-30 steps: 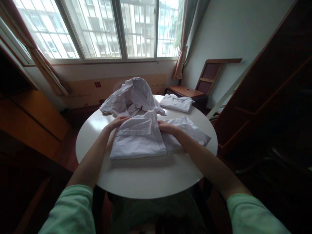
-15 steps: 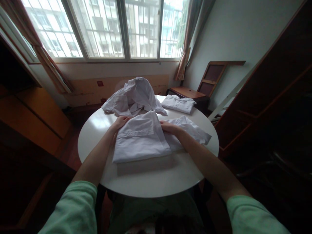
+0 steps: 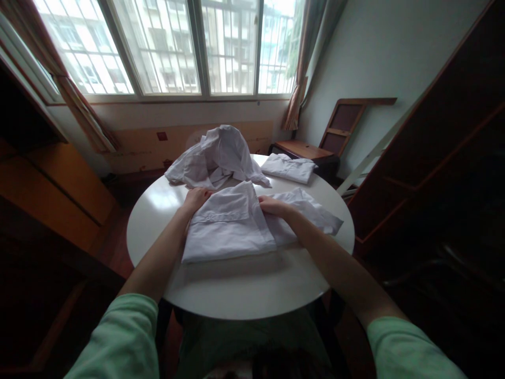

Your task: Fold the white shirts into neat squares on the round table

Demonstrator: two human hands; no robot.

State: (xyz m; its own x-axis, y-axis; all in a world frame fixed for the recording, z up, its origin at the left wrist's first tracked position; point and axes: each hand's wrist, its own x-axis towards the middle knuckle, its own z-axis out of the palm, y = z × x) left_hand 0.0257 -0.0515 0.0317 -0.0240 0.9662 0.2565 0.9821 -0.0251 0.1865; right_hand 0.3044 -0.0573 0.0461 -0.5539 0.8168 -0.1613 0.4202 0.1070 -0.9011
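Table [image 3: 236, 295], round, white. Heap of unfolded white garments [image 3: 216, 155], far side: pending. Shirt [image 3: 231, 223], centre, partly folded; right portion spread. Folded shirt [image 3: 288, 168], far right: 1 done. Left hand [image 3: 196, 199] and right hand [image 3: 272, 205] pinch the shirt's far edge.

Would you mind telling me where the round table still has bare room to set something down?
The widest bare strip of the table is the near edge, below the half-folded shirt. A smaller patch lies at the left rim, beside the left hand. The far side is crowded: the crumpled shirts, the folded shirt and the right hand.
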